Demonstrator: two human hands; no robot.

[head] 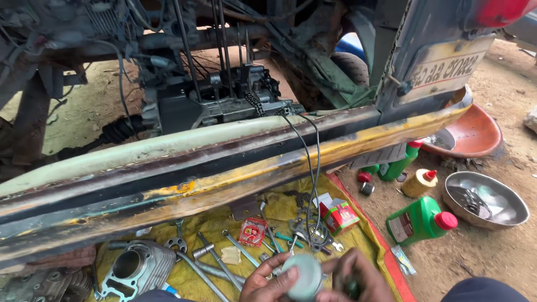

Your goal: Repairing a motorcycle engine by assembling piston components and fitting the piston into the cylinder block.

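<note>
At the bottom middle of the head view, my left hand (267, 284) holds a pale round metal part, likely a piston (305, 277), with fingers curled around its left side. My right hand (358, 277) sits against the part's right side and grips a small dark green object (351, 288) that is mostly hidden. Both hands hover over a yellow cloth (282, 207) spread on the ground. Wrenches and a T-handle tool (215, 257) lie on the cloth just left of my hands.
A worn yellow and black vehicle bumper (224, 168) crosses the view above the cloth, with the engine (224, 100) behind it. An engine cylinder (137, 265) lies at lower left. Small red boxes (338, 215), green oil bottles (419, 221), a steel bowl (486, 198) and an orange basin (475, 131) stand right.
</note>
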